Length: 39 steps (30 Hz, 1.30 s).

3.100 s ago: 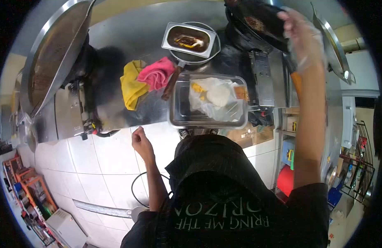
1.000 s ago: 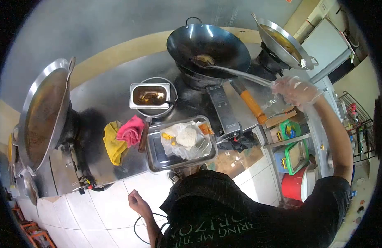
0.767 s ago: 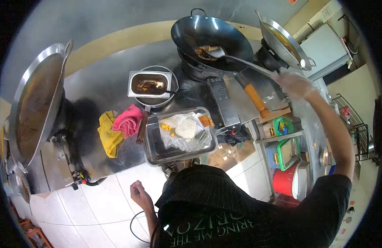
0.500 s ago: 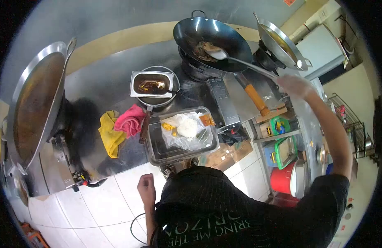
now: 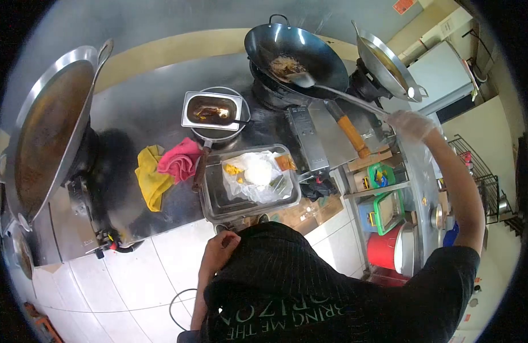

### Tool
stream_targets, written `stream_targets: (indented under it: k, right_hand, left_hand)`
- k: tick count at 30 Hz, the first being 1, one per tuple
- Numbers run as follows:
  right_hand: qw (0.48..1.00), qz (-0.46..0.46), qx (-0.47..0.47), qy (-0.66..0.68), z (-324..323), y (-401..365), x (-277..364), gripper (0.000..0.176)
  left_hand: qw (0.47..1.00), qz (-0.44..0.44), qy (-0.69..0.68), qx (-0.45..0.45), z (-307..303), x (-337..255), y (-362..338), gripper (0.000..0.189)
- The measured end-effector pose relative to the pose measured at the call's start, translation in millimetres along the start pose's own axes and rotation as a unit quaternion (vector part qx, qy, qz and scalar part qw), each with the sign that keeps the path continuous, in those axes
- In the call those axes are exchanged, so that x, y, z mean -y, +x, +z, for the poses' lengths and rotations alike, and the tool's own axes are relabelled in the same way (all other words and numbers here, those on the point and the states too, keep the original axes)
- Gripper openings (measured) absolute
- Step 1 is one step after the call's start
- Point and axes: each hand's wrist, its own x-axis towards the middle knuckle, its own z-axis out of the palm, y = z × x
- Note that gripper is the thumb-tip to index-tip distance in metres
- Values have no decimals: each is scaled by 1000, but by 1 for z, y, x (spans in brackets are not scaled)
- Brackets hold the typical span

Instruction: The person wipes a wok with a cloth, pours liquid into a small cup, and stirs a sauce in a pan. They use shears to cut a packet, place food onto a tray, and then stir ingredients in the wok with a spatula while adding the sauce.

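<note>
My right hand (image 5: 412,126), in a clear plastic glove, is closed round the end of a long-handled metal wok spatula (image 5: 355,100). The spatula's blade rests inside a dark wok (image 5: 327,54), at the edge of some frying food (image 5: 287,66) in oil. My left hand (image 5: 219,252) is low beside the front of my dark apron (image 5: 264,251), fingers curled; whether they pinch anything is hidden. In front of me, a clear plastic tray (image 5: 215,197) holds white paper with white rice (image 5: 258,171), yellow bits and a brown sachet.
A large pan of brown liquid (image 5: 52,120) stands left, another pan (image 5: 384,63) back right. A metal container of dark sauce (image 5: 212,110) sits on a saucepan (image 5: 224,137). Yellow (image 5: 151,177) and pink cloths (image 5: 179,160) lie beside it. A wooden-handled tool (image 5: 350,131) lies right.
The spatula blade has shifted slightly towards me, and the food now lies spread beyond it. My left hand has moved right, up against the apron.
</note>
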Motion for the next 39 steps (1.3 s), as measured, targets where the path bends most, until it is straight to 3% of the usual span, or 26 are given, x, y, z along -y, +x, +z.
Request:
stream_targets:
  k: [2, 3, 4, 6, 7, 10, 11, 14, 15, 18, 19, 23, 28, 31, 34, 35, 36, 38, 39]
  right_hand:
    - [999, 47, 14, -24, -8, 6, 13, 41]
    - [997, 69, 15, 18, 24, 20, -5, 33]
    - [994, 91, 14, 61, 56, 34, -21, 39]
    - [1000, 12, -1, 5, 12, 15, 31, 39]
    - [996, 59, 61, 34, -7, 5, 31, 36]
    - [998, 34, 52, 4, 6, 4, 4, 33]
    - [992, 91, 91, 5, 4, 26, 5, 34]
    - [1000, 0, 23, 13, 24, 31, 13, 36]
    - [994, -44, -99, 9, 57, 20, -12, 34]
    - [994, 7, 90, -55, 31, -2, -24, 36]
    - [992, 73, 89, -48, 15, 8, -5, 37]
    - [999, 23, 7, 28, 4, 35, 33, 43]
    - [995, 49, 66, 62, 7, 1, -2, 26]
    - [993, 41, -69, 91, 19, 28, 13, 32]
    - [965, 168, 105, 172, -9, -1, 17, 45]
    - [985, 93, 70, 129, 29, -3, -19, 51]
    - [986, 91, 44, 136, 33, -3, -21, 51]
    - [984, 94, -16, 148, 31, -8, -23, 50]
    - [970, 162, -26, 182, 18, -6, -20, 39]
  left_hand:
    - [999, 12, 34, 17, -4, 0, 2, 26]
    - [998, 13, 49, 30, -2, -1, 3, 27]
    - [997, 15, 61, 38, 1, -3, 6, 27]
    - [999, 6, 29, 40, -5, -7, 2, 28]
    - [999, -3, 13, 43, -6, -7, -2, 29]
    - [998, -44, 35, 26, -1, -3, -6, 29]
    - [998, -37, 18, 36, 1, -5, -6, 29]
    - [998, -19, 33, 56, 2, -8, -5, 28]
    - [998, -26, 24, 46, 2, -4, -4, 28]
    - [999, -36, 10, 31, 5, 8, -3, 28]
    - [999, -31, 13, 36, 6, 8, -2, 28]
    - [999, -22, 14, 37, 9, -1, 1, 28]
    - [1000, -12, -7, 15, 17, -1, 0, 28]
    - [999, -12, 38, 34, 25, -14, 4, 28]
    - [1000, -4, 20, 6, 31, -9, 11, 28]
    - [1000, -2, 2, -8, 36, -6, 11, 29]
    - [1000, -1, -2, -4, 42, -8, 9, 28]
    - [1000, 13, -8, 3, 56, -24, 16, 28]
    - [1000, 23, -15, 1, 65, -34, 24, 27]
